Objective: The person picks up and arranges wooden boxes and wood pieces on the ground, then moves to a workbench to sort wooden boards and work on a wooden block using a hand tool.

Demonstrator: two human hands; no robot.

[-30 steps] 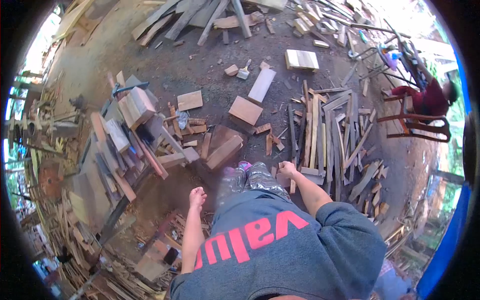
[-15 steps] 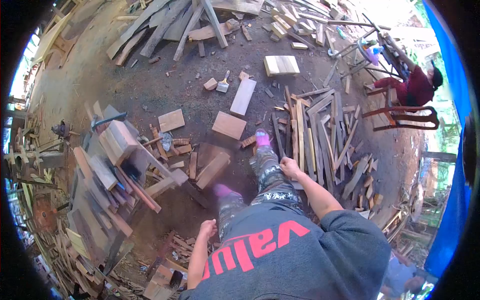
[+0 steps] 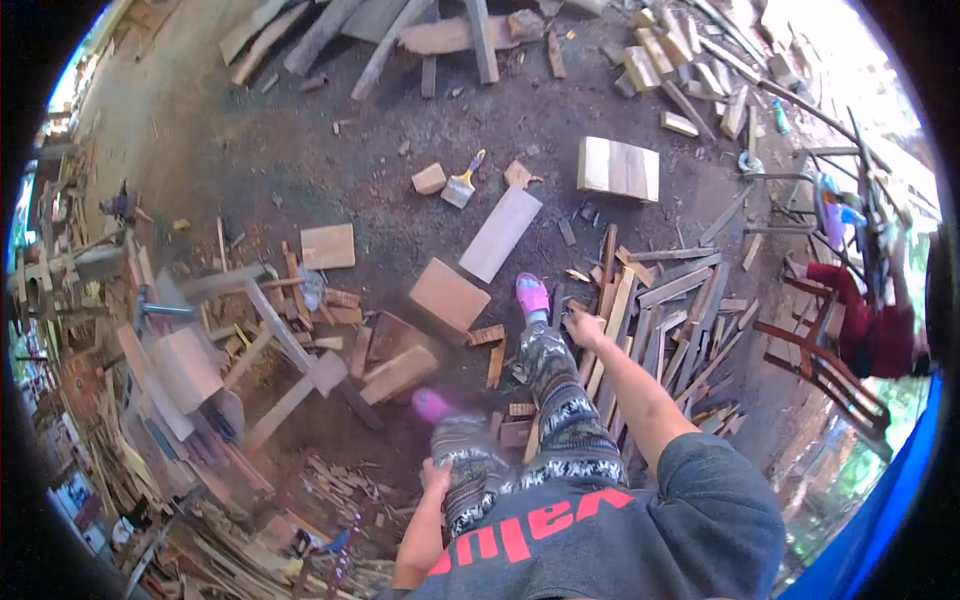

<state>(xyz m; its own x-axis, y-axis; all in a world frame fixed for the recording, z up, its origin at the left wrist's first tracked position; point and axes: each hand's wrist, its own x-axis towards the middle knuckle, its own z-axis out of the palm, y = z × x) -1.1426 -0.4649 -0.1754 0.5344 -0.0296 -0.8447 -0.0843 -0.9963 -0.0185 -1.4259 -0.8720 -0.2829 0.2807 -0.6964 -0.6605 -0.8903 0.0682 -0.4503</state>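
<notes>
My left hand hangs beside my patterned left trouser leg; its fingers are too smeared to read. My right hand reaches forward past my right knee, fingers apart, with nothing seen in it. Close under and beside it lies a pile of long wooden strips; whether the hand touches them I cannot tell. Ahead of my feet are a brown square board, a pale long board and a paintbrush lying on the dirt floor.
A thick pale wood block lies farther ahead. On the left stands a blurred wooden frame among stacked planks. Several offcuts lie by my left foot. At the right, a person in dark red is beside a wooden chair.
My view has shifted forward and I have stepped on. My right hand has moved from my thigh out over the floor, its fingers loosening. My left hand has come nearer my leg.
</notes>
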